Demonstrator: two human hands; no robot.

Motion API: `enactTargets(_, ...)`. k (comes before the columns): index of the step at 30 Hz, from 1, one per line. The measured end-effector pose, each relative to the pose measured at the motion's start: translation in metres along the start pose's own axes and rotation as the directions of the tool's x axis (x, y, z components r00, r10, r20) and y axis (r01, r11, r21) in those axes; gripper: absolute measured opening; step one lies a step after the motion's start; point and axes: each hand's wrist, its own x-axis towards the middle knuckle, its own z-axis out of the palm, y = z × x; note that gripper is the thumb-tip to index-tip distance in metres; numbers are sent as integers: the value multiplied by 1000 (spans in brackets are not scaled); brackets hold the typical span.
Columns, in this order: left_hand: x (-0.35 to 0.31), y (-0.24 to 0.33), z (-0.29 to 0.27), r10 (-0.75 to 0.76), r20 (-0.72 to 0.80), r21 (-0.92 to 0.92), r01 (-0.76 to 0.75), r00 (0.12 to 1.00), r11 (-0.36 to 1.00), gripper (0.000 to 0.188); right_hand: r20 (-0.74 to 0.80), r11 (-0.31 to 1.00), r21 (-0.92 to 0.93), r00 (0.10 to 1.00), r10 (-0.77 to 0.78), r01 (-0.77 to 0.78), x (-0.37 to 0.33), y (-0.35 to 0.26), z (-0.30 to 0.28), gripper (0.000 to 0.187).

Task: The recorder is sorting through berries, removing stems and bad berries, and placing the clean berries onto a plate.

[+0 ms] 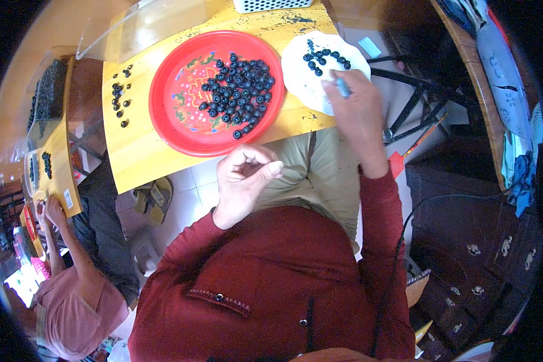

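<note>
My left hand [246,181] hovers in front of the near rim of a red round tray [169,130]. Its thumb and fingertips are pinched together; whatever may be between them is too small to make out. In the tray lies a heap of small round black pieces [238,90], some showing a pale ring or hole. My right hand [359,111], slightly blurred, reaches over the near right part of a white scalloped plate [298,78]. It grips a small blue stick-like tool [342,87]. More black pieces [326,57] are spread on the plate's far side.
Several loose black pieces [122,99] lie on the yellow table [130,157] left of the tray. At the back are a clear plastic sheet [145,30] and a white perforated basket [271,5]. On the left another person's hands [51,211] work at a second table.
</note>
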Motion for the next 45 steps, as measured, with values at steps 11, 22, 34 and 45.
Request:
enactTargets(11,-1,-15,2,56,195,287,-111,979,951,17,203,788,-608,941,270,-94,15,39,-21,29)
enactTargets(22,8,-20,7,58,199,261,-110,978,959,17,262,848,-529,945,198,-31,15,39,-13,23)
enactTargets(34,37,2,26,147,114,234,-170,983,957,34,390,773,498,897,206,-394,-37,-46,-27,24)
enactTargets(45,44,4,26,230,234,288,-293,945,912,27,395,465,704,840,372,-537,-53,-52,-18,19)
